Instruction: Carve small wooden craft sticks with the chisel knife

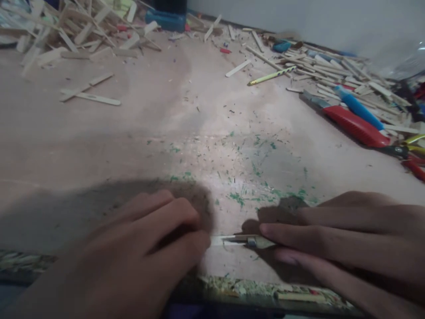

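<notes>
Item: my left hand (149, 248), near edge of the workboard (133, 133), fingers curled down, pinning a pale craft stick (217, 240); most of the stick hidden beneath it.
Item: my right hand (341, 241), fingers closed around a small cutting blade (252, 241) whose tip meets the stick's exposed end.
Item: green shavings (239, 197) just beyond, suggesting trimming under way; stick appears uncut through.
Item: heaps of sticks (66, 31) far left; red-handled cutter (352, 124) and sticks far right.
</notes>
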Tool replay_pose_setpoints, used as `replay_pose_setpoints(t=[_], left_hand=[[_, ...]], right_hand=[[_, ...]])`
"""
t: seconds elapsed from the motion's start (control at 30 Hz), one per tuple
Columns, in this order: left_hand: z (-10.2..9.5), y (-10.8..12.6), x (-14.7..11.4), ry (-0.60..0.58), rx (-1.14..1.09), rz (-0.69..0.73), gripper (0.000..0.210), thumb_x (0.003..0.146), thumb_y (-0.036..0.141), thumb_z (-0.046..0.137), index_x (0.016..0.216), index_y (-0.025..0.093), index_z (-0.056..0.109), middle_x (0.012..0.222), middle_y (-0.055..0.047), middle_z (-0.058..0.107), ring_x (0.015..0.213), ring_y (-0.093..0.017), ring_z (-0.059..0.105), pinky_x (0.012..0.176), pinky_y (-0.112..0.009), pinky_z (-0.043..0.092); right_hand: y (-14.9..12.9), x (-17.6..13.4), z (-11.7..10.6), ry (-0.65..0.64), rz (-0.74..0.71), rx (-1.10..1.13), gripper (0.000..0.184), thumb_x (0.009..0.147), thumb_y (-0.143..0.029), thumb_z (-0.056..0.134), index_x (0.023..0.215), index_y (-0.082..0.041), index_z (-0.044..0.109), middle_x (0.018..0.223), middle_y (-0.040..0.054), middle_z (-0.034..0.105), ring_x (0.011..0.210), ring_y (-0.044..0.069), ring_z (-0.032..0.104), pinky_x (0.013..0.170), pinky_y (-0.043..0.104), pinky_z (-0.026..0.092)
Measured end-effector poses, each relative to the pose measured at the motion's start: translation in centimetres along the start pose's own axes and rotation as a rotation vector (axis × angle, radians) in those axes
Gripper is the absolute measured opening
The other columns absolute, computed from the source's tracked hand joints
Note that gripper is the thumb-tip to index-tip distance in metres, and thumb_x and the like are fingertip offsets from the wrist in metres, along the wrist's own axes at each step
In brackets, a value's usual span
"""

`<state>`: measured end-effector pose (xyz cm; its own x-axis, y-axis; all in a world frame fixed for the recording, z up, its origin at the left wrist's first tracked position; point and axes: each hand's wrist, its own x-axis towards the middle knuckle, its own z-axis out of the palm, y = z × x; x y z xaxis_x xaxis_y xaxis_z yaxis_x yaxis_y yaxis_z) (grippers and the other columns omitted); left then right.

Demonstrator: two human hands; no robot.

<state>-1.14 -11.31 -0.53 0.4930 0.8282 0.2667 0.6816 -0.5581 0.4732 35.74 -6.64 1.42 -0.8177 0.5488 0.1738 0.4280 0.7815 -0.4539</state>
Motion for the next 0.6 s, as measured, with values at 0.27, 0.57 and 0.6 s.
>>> replay_pose_setpoints(t=[0.27,0.57,0.6], left_hand=[[0.7,-0.1,0.5,-0.031,-0.106,0.015,0.042,0.12,-0.002,0.053,0.117,0.033,0.075,0.115,0.007,0.083,0.104,-0.014,0.081,0.091,-0.03,0.063],[0.6,-0.1,0.3,-0.059,-0.214,-0.113,0.028,0.113,0.018,0.071,0.089,0.03,0.063,0.078,0.005,0.063,0.08,-0.02,0.064,0.076,-0.031,0.057],[0.8,-0.1,0.1,-0.056,-0.212,-0.123,0.029,0.112,0.018,0.072,0.088,0.03,0.061,0.076,0.005,0.06,0.08,-0.02,0.064,0.075,-0.031,0.056]], right_hand=[[-0.3,-0.2,-1.1,-0.003,0.023,-0.044,0.037,0.126,-0.053,0.089,0.159,-0.036,0.092,0.118,0.0083,0.099,0.1,0.032,0.096,0.068,0.038,0.074],[-1.6,2.0,-0.4,-0.046,0.099,0.078,0.045,0.136,-0.021,0.056,0.174,-0.035,0.075,0.124,0.0034,0.098,0.089,0.027,0.095,0.063,0.045,0.07],[-1.6,2.1,-0.4,-0.055,0.082,0.069,0.047,0.136,-0.02,0.055,0.177,-0.034,0.073,0.12,0.0028,0.097,0.088,0.027,0.094,0.062,0.045,0.069]])
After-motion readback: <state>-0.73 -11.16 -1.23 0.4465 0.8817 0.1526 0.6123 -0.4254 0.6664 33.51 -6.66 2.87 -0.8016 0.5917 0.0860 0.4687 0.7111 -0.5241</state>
